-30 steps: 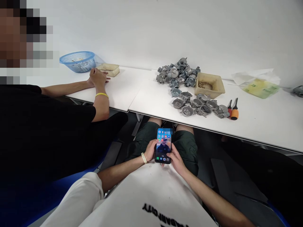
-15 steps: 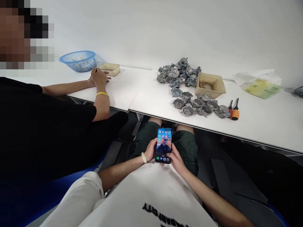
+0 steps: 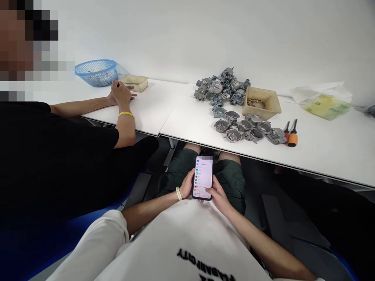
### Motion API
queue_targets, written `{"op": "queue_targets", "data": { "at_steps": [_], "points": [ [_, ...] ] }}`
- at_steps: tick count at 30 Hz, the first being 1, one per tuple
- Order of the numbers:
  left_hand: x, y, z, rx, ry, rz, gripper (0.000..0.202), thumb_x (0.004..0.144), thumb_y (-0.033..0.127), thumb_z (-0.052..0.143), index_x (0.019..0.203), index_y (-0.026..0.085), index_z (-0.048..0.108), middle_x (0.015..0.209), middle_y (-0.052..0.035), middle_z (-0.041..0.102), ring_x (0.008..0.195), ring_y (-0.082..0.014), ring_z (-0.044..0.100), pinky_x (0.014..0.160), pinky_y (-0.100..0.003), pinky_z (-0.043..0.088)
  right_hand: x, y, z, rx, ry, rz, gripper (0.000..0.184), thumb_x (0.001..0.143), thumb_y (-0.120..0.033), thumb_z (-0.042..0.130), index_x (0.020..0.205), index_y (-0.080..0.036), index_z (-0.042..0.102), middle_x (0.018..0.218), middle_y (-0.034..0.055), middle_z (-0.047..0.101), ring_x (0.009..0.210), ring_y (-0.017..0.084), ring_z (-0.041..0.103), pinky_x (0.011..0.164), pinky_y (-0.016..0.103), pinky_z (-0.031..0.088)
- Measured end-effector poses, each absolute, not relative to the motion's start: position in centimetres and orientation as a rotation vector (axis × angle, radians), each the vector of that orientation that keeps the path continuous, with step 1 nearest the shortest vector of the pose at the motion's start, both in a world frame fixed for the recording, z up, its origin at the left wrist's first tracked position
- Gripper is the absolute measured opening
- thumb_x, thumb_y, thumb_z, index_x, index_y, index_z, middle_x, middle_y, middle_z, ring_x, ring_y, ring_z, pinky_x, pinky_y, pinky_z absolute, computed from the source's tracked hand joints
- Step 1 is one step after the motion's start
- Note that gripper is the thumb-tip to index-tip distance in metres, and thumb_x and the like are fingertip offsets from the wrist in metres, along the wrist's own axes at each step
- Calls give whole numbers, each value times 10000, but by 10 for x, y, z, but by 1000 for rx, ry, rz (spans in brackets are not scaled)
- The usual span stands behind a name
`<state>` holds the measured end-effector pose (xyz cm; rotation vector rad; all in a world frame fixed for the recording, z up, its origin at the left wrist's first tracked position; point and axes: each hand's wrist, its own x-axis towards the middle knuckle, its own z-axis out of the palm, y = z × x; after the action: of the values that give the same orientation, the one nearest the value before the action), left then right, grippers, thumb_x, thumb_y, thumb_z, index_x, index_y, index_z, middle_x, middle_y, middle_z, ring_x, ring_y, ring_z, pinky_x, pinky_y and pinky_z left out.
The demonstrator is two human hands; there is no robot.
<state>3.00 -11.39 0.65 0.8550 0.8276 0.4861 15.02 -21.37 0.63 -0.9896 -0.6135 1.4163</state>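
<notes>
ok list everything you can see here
table: one, white, across the view
metal castings: many, grey, heaped mid-table
deep tray: one, beige, right of the heap, small brass bits inside
screwdrivers: two, red and orange handles, right of the castings
basket: one, blue, far left
shallow tray: one, beige, beside the basket
bags: two or so, white and yellow-green, far right
co-worker's hands: two, on the table, yellow wristband
phone: one, lit screen, over the lap
left hand: holds the phone
right hand: holds the phone
</notes>
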Motion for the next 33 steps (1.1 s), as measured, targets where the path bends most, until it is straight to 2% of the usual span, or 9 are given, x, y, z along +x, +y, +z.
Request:
{"op": "queue_targets", "data": {
  "at_steps": [3,6,9,17,19,24,30,33],
  "points": [
    [29,-112,5,967,931,598,524,960,489,389,934,107,746,798,-40,722,853,-259,675,764,-357,493,148,-213,11,-956,-616,1449,613,791,-233,711,1340,-309,449,1129,45,687,887,268,699,515,347,612],
    [27,-111,6,1028,1000,625,543,970,502,375,896,113,746,762,-37,707,856,-255,670,777,-352,476,145,-213,11,-947,-651,1469,786,750,-216,775,1413,-323,365,1186,55,673,929,256,689,574,329,601],
    [25,-111,8,1086,1007,630,564,981,517,341,917,127,744,775,-40,713,848,-249,669,782,-350,478,142,-213,7,-961,-690,1463,891,716,-203,808,1441,-327,305,1217,61,653,861,219,684,588,313,583],
    [22,-113,1,1064,976,612,571,981,553,323,1045,137,709,866,-71,738,928,-260,658,826,-349,489,140,-215,2,-1031,-723,1442,889,743,-196,784,1449,-324,259,1191,62,651,707,160,656,603,324,574],
    [22,-113,-1,1053,974,603,573,979,558,323,1046,135,704,883,-75,740,923,-256,657,822,-345,486,140,-215,4,-1031,-715,1447,905,743,-190,774,1459,-335,241,1217,65,641,727,169,664,608,331,582],
    [22,-113,-2,1030,983,603,581,966,589,325,979,154,709,866,-65,738,865,-239,657,795,-340,487,142,-214,5,-984,-706,1464,905,723,-169,772,1460,-327,270,1319,85,588,922,233,682,682,367,607],
    [22,-113,0,1040,1005,631,557,956,567,348,966,145,711,853,-59,730,850,-243,657,775,-339,485,143,-215,6,-996,-719,1464,874,750,-176,757,1460,-340,275,1344,65,552,853,194,668,704,383,610],
    [22,-115,1,955,991,589,597,933,611,358,982,133,713,772,-60,719,753,-246,665,696,-346,488,144,-215,9,-999,-728,1470,861,754,-149,730,1460,-327,272,1324,63,561,821,181,665,706,377,607]
  ]
}}
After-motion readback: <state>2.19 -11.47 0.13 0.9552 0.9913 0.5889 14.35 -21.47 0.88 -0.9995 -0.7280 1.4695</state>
